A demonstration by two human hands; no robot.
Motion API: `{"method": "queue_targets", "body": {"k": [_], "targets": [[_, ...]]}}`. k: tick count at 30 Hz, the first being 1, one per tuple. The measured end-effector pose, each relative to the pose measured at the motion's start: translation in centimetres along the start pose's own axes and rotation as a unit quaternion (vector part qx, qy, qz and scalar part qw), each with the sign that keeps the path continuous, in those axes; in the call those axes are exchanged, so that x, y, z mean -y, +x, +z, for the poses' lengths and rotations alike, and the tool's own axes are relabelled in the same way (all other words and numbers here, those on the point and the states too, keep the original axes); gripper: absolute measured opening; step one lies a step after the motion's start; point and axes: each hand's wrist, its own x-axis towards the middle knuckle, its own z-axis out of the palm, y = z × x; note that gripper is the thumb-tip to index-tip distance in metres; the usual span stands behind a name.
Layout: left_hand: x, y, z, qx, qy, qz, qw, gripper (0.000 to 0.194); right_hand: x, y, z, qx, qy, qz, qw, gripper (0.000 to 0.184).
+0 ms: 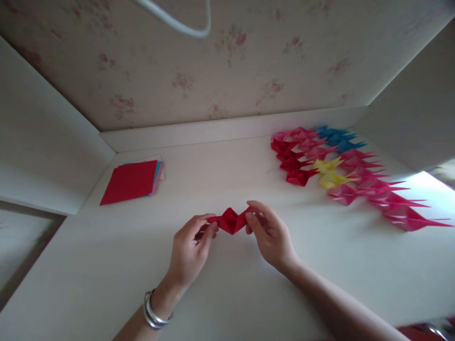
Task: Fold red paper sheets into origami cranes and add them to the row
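Observation:
A red folded-paper figure (232, 221) is stretched between my two hands over the white tabletop, its middle opened into a small hollow diamond. My left hand (192, 244) pinches its thin left point between thumb and fingertips. On the other side, my right hand (272, 232) grips the right end between thumb and index finger. Both tips are partly covered by my fingers. Silver bangles (154, 310) circle my left wrist.
A stack of square paper, red sheet (131, 182) on top, lies at the left. Rows of folded figures stand at the right: red (300, 176), yellow (332, 179), blue (337, 137) and pink (408, 217). A white cable (177, 21) hangs before the flowered wall.

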Motion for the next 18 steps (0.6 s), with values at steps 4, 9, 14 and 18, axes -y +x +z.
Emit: {"method": "queue_targets", "body": {"k": [4,9,14,18], "targets": [[0.0,0.1,0.5,0.025,-0.022,-0.015,0.999,0.017,0.0,0.0,-0.8,0.015,-0.013,-0.003,1.0,0.019],[-0.4,0.4,1.5,0.061,-0.014,-0.033,0.997,0.018,0.4,0.1,-3.4,0.039,-0.036,0.052,0.997,0.023],[0.7,0.7,2.2,0.079,0.041,-0.03,0.996,0.021,0.0,0.7,-9.5,0.044,-0.133,0.053,0.989,0.027],[1.6,1.0,2.2,0.082,0.074,-0.017,0.994,0.019,-0.5,2.1,-15.4,0.005,-0.175,0.065,0.982,0.031]]}}
